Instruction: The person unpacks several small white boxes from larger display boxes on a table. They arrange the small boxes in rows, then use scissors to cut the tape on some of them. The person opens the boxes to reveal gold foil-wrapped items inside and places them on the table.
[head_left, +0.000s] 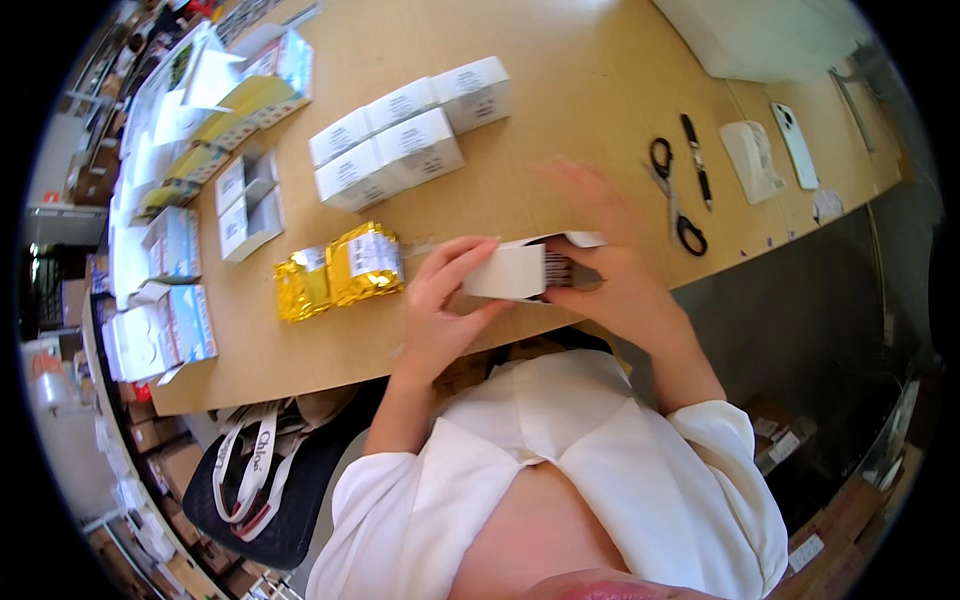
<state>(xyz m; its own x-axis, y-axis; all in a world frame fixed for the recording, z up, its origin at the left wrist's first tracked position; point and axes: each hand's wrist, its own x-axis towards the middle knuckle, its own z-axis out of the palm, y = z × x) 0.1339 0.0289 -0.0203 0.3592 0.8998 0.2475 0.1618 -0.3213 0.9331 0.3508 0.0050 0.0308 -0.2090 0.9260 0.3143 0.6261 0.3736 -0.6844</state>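
Note:
Near the front edge of the table, I hold a small white box (510,272) lying on its side. My left hand (445,285) is closed round its left end. Dark contents with pale stripes (558,268) show in the open right end, beside a raised flap. The thumb and a finger of my right hand (625,285) grip that end; its other fingers stretch away, smeared by motion. To the left lie shiny gold foil packets (365,265) with white labels.
Several closed white boxes (415,140) stand in rows farther back. White trays (245,210) and open blue-and-white cartons (185,325) line the left side. Scissors (675,195), a black pen (697,160), a white dispenser-like object (750,160) and a phone (793,145) lie at the right.

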